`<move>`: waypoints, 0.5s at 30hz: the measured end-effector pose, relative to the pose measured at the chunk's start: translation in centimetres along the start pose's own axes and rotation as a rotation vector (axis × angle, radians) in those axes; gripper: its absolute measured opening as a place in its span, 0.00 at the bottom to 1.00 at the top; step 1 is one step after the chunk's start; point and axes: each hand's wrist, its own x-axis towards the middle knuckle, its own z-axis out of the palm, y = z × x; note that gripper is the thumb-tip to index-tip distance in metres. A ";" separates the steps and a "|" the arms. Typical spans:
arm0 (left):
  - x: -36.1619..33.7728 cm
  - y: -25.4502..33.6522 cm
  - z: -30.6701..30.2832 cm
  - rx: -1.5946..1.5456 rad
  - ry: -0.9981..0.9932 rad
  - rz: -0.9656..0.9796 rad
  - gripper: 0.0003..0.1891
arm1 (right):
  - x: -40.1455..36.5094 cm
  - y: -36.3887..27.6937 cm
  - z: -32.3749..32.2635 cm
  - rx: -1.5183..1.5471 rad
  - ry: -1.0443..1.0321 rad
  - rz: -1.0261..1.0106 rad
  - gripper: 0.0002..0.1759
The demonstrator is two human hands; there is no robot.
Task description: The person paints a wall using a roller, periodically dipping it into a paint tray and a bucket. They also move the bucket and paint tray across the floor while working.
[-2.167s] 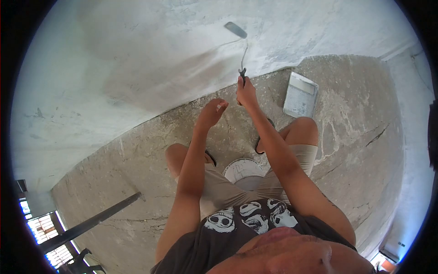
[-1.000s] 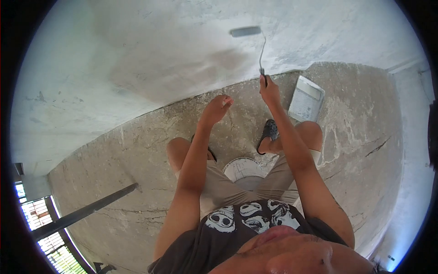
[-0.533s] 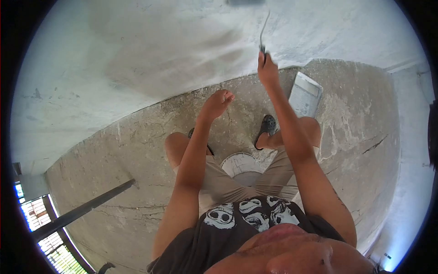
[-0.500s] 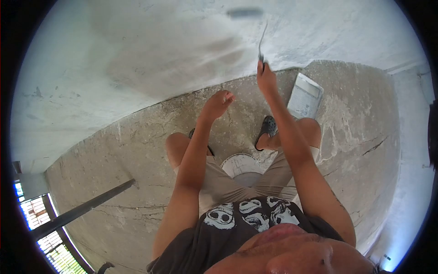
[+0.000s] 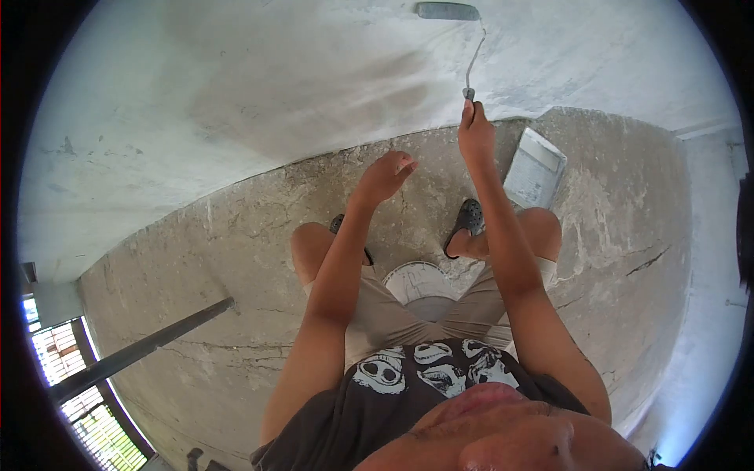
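Observation:
A paint roller (image 5: 448, 11) with a grey sleeve and a thin bent wire frame lies against the whitish wall (image 5: 314, 71). Its dark handle is gripped in my right hand (image 5: 476, 141), which is closed around it with the arm stretched forward. My left hand (image 5: 383, 177) hangs above the floor near the wall's base, loosely curled, and no object shows in it. To the right of my right forearm, a white-smeared paint tray (image 5: 536, 169) rests on the floor by the wall.
I sit on a round whitish seat or bucket (image 5: 420, 284), partly hidden by my legs. Cracked concrete floor (image 5: 613, 196) surrounds me. A dark post (image 5: 149, 345) stands at the left near a slatted window (image 5: 86, 385). Another wall (image 5: 711, 204) rises on the right.
The roller has moved slightly up and to the right in view, and its blur is gone. My right hand has shifted right with it; my left hand has shifted slightly right.

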 end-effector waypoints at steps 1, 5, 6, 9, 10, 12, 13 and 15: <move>0.0 -0.2 0.2 -0.002 -0.002 0.003 0.18 | -0.4 1.2 1.2 -0.010 -0.023 0.012 0.19; 0.4 -0.6 0.2 0.001 0.017 0.072 0.19 | -3.7 7.5 6.8 -0.056 -0.108 0.027 0.20; 0.3 -0.6 0.2 -0.027 0.005 0.065 0.20 | -4.4 8.7 7.6 -0.040 -0.180 0.038 0.21; 0.0 0.4 0.3 -0.037 -0.011 0.025 0.20 | -4.4 6.9 6.9 0.022 -0.108 0.031 0.21; -0.2 0.2 0.4 -0.036 -0.013 0.023 0.20 | -3.6 5.4 6.2 0.063 -0.027 -0.017 0.22; -0.1 -0.4 0.9 0.056 0.012 0.065 0.20 | -1.1 -0.1 2.8 0.133 0.013 0.006 0.22; -0.1 -0.6 1.1 0.054 0.010 0.064 0.20 | 0.1 -1.8 1.5 0.130 0.012 0.008 0.22; -0.1 -0.8 1.1 0.025 -0.002 0.062 0.20 | 1.9 -3.8 -0.2 0.220 0.026 0.027 0.21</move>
